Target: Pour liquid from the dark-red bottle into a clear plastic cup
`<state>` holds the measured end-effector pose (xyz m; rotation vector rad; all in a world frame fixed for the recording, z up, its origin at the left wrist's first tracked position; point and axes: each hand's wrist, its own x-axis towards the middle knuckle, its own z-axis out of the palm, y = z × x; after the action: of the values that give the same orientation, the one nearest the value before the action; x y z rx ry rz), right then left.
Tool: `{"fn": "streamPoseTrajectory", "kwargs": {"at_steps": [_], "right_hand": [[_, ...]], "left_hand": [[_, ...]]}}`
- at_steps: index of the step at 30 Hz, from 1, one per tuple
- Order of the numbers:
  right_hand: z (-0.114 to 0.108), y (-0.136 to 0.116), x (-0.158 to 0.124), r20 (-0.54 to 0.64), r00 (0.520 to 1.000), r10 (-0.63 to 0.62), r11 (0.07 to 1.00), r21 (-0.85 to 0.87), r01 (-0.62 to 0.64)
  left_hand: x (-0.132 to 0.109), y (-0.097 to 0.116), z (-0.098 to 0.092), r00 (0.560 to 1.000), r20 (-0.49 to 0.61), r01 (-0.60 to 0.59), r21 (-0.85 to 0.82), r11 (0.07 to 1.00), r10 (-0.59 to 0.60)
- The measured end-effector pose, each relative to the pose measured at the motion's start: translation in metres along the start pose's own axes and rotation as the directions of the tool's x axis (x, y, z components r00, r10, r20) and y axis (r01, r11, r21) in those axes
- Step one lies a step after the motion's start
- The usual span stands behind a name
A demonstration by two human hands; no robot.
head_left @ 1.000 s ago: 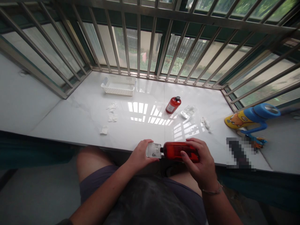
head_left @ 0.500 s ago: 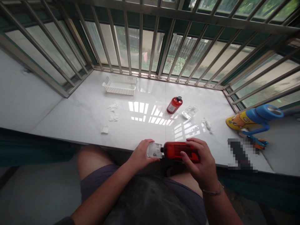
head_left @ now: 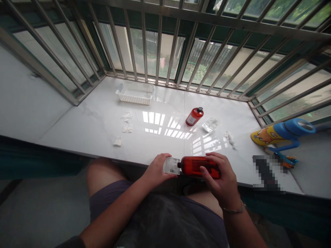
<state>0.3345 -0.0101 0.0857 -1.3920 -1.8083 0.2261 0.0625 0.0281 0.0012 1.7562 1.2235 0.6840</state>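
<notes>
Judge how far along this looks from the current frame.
Seemingly done: crumpled tissues lie on the white sill. In hand: the right hand grips a red bottle, its neck against a clear plastic packet held by the left hand. Apparently left: a second red bottle, a second clear packet and a white plastic basket, none being handled.

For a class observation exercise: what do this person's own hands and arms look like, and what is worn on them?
The left hand and right hand are bare, without gloves. A thin silver-coloured bracelet circles the right wrist; the left wrist shows none. A dark sleeve just shows at the bottom edge by the left arm.
</notes>
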Motion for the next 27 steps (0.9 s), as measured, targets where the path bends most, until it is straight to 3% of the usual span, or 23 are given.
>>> {"fn": "streamPoseTrajectory", "kwargs": {"at_steps": [7,12,16,20,25,27], "right_hand": [[0.015,0.024,-0.014,-0.037,0.978,0.207,0.970,0.142,-0.200],[0.028,0.042,-0.027,-0.017,0.872,0.490,0.824,0.336,-0.456],[0.042,0.048,-0.033,-0.013,0.750,0.662,0.615,0.581,-0.533],[0.050,0.044,-0.038,0.131,0.634,0.762,0.291,0.806,-0.515],[0.054,0.029,-0.041,0.308,0.456,0.835,-0.059,0.874,-0.483],[0.056,0.021,-0.042,0.376,0.410,0.831,-0.173,0.876,-0.451]], "left_hand": [[0.000,0.001,0.000,1.000,-0.006,0.009,0.010,1.000,-0.009],[0.000,0.001,-0.001,1.000,-0.022,0.009,0.030,1.000,-0.008],[0.002,-0.001,-0.005,0.999,-0.049,0.021,0.053,0.998,-0.019],[0.007,-0.007,-0.010,0.994,-0.106,0.027,0.097,0.995,-0.016],[0.017,-0.018,-0.018,0.982,-0.187,0.013,0.161,0.987,0.017],[0.020,-0.021,-0.021,0.978,-0.202,-0.003,0.182,0.983,0.041]]}}
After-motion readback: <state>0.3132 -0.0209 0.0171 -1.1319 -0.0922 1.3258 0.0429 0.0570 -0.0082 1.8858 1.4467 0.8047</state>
